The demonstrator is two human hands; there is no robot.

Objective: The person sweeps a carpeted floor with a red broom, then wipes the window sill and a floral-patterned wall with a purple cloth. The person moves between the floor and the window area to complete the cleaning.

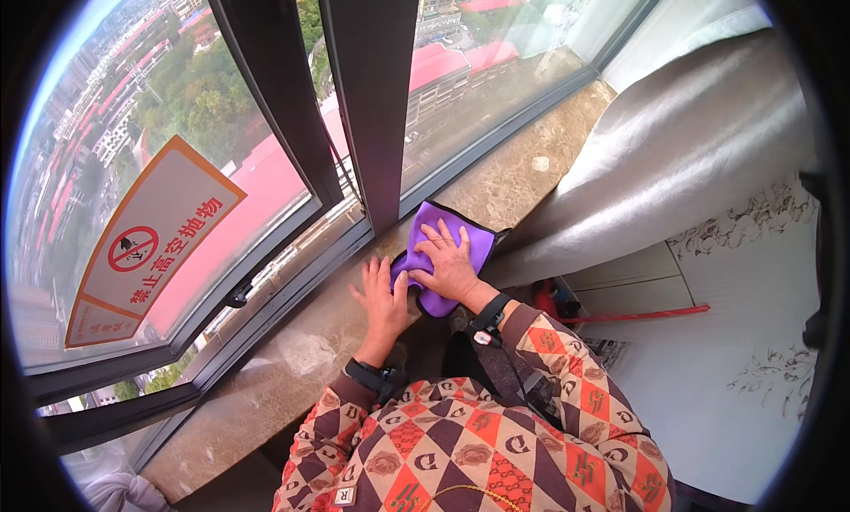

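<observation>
Diamond-patterned clothing [460,450] spans six o'clock in the head view. At the centre, a black-edged purple cloth [475,236] lies over the stone sill [522,171]. The right hand [450,269] rests on it, fingers spread, clasping nothing; the left hand [384,306], likewise spread, is at its eight-o'clock edge. A silvery curtain [673,149] hangs toward two o'clock, a window sticker [177,193] at nine.
</observation>
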